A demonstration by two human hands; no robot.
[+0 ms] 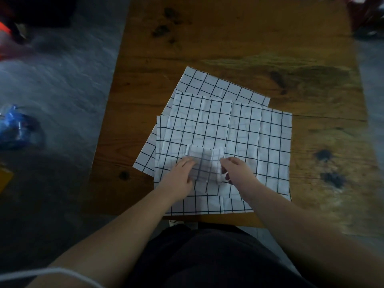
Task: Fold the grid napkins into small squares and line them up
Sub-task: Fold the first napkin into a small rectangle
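A small folded grid napkin (204, 163), white with dark lines, lies on top of a stack of unfolded grid napkins (249, 142) on the wooden table (228, 48). My left hand (178, 177) rests flat on the folded napkin's left side, fingers spread over the cloth. My right hand (236, 169) pinches the folded napkin's right edge between thumb and fingers. One unfolded napkin (218, 86) sticks out at the back of the stack, turned at an angle.
The table's near edge (207, 220) is close to my body. Grey floor lies to the left, with a blue object (16, 125) on it. Dark and red items (365, 15) sit at the far right corner.
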